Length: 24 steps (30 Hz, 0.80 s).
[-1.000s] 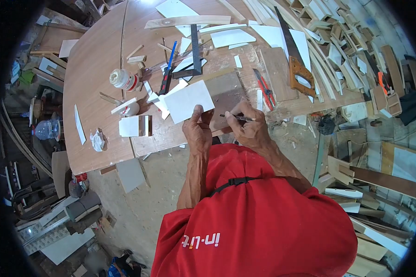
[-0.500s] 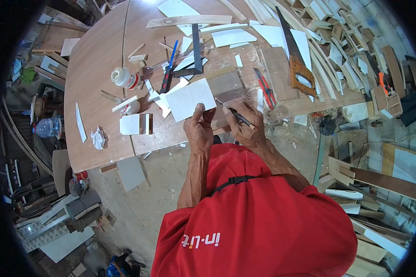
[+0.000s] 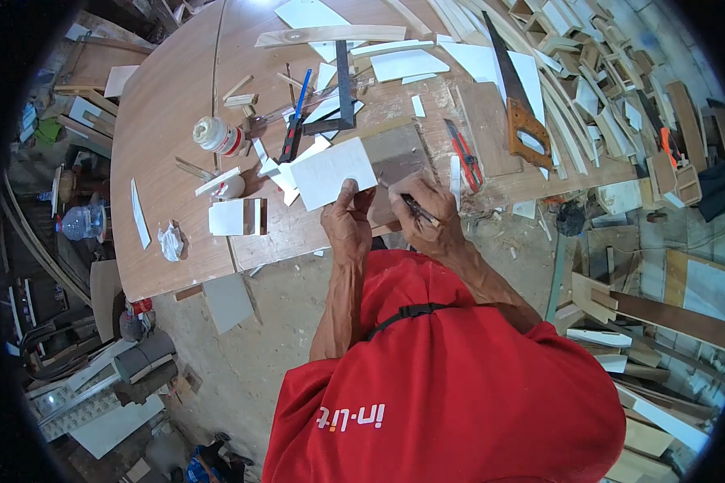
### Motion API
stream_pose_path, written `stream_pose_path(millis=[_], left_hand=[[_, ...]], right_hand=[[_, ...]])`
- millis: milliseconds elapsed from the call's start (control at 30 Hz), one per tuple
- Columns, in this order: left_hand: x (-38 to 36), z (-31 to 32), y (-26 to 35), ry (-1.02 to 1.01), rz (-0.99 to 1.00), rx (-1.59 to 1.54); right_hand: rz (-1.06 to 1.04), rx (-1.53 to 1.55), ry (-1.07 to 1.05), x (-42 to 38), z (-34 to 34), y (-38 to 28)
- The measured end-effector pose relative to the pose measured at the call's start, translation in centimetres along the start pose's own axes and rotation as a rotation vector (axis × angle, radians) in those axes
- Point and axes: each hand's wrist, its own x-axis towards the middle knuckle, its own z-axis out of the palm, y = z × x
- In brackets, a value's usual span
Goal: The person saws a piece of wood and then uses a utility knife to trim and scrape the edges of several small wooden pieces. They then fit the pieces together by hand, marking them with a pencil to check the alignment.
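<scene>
My left hand [image 3: 348, 224] pinches a small white rectangular panel [image 3: 330, 173] at its near right corner, thumb on top and fingers beneath. The panel is raised over the table's front edge, with its white face up. Just to the right, my right hand [image 3: 428, 216] is closed around a slim dark pen-like tool [image 3: 413, 206], close to the panel's right edge. Its tip is mostly hidden by my fingers. Behind both hands lies a dusty brown board [image 3: 396, 151]. A small white-faced block [image 3: 227, 217] sits to the left of my left hand.
On the table [image 3: 161, 121] stand a glue jar [image 3: 216, 136] and a black try square [image 3: 345, 84]. A blue-bladed knife [image 3: 296, 121], a red cutter [image 3: 463, 153] and a handsaw [image 3: 526, 129] lie further off. Wood strips [image 3: 548, 121] crowd the right side.
My right hand has drawn the dark tool back from the panel's right edge, curling its fingers more tightly over it. My left hand and the panel have hardly moved.
</scene>
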Motion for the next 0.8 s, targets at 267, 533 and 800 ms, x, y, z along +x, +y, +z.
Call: stream_pose_path(millis=[267, 533, 800], left_hand=[[1.1, -0.1, 0.4, 0.011, -0.024, -0.003], [1.2, 0.3, 0.5, 0.002, -0.056, -0.008], [2.2, -0.6, 0.2, 0.045, -0.071, -0.009]], right_hand=[[0.044, -0.012, 0.134, 0.6, -0.2, -0.1], [-0.063, -0.042, 0.083, 1.2, 1.2, 0.8], [0.044, -0.052, -0.028, 1.0, 1.1, 0.6]])
